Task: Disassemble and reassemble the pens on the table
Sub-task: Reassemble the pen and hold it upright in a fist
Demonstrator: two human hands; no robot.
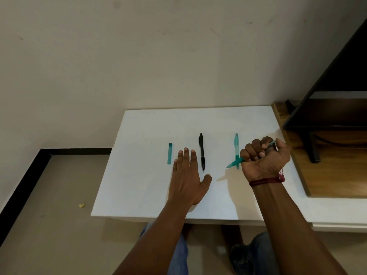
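My right hand (265, 158) grips a teal pen (235, 162) in a fist just above the white table (149, 126); its tip sticks out to the left and its other end shows past my thumb. A second teal pen (236, 143) lies on the table just left of that fist. A black pen (202, 150) lies in the middle. A teal pen cap (169, 153) lies further left. My left hand (187, 179) rests flat on the table between the cap and the black pen, fingers straight.
A wooden stand (327, 175) with a dark flat screen (337, 96) adjoins the table on the right. The wall runs close behind the table. Floor lies to the left, with a small yellow scrap (81, 205). My knees show under the table's near edge.
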